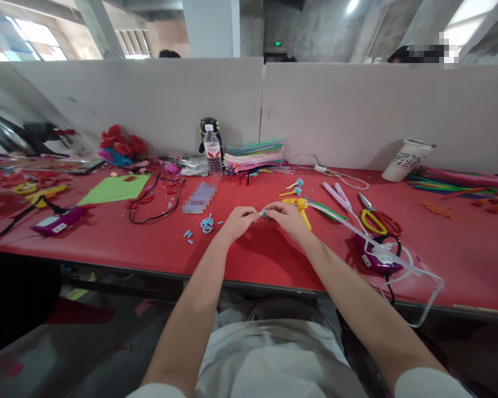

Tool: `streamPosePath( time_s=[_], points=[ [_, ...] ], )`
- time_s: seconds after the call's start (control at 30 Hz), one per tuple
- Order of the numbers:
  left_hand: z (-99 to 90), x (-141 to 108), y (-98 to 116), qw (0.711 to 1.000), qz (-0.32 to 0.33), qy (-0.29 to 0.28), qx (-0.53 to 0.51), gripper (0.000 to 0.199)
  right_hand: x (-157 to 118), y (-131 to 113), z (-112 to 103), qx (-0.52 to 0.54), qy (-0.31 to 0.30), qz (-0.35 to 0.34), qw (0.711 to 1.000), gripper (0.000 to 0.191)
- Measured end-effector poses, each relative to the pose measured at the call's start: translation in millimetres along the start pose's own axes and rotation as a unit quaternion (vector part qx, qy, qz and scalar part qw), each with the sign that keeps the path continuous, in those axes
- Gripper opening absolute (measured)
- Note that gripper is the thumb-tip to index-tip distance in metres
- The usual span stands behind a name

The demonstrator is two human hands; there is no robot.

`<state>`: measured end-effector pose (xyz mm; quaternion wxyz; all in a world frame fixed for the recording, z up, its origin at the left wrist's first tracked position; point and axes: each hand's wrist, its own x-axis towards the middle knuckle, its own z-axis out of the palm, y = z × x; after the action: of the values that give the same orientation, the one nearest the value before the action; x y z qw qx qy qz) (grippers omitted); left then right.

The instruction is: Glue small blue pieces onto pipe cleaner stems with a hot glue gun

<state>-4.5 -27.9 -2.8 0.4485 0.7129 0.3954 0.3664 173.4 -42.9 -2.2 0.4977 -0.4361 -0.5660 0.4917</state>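
My left hand [242, 219] and my right hand [285, 214] meet above the table's middle. Between their fingertips is a small craft piece [263, 213] in blue and yellow, pinched from both sides and mostly covered. Just beyond the right hand lie two similar pieces [295, 192] with yellow stems and blue fluffy heads. A yellow glue gun [302, 204] lies against that hand's far side, partly hidden by it. To the left of the left hand is a heap of short blue pieces [206, 224], with several more scattered around it.
On the right are a pink flat iron [336, 194], scissors [373, 220] and a purple power strip [373, 254] with cables. A water bottle [213, 152], pipe cleaner bundles [255, 155] and a paper cup [405, 160] stand or lie near the partition [157, 105]. Green paper [114, 189] is left.
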Motion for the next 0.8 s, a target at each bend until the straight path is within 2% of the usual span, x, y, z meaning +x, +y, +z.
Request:
streamPosePath(
  time_s=[0.4,0.53,0.63,0.8],
  points=[
    [-0.4,0.5,-0.3,1.000,0.002,-0.001,-0.007,0.027,0.5,-1.4,0.2,0.000,0.008,0.020,1.000,0.019],
    [-0.6,1.0,0.0,1.000,-0.007,0.008,-0.022,0.026,1.3,-0.3,-2.8,0.036,0.013,0.030,0.999,0.020],
    [-1.6,0.7,1.6,0.999,-0.007,0.013,-0.033,0.028,2.4,1.5,-5.5,0.037,0.023,0.022,0.999,0.022],
    [-4.5,0.0,4.7,0.998,-0.014,0.027,-0.061,0.032,3.0,5.0,-6.3,-0.033,0.039,-0.022,0.998,0.019]
  ],
)
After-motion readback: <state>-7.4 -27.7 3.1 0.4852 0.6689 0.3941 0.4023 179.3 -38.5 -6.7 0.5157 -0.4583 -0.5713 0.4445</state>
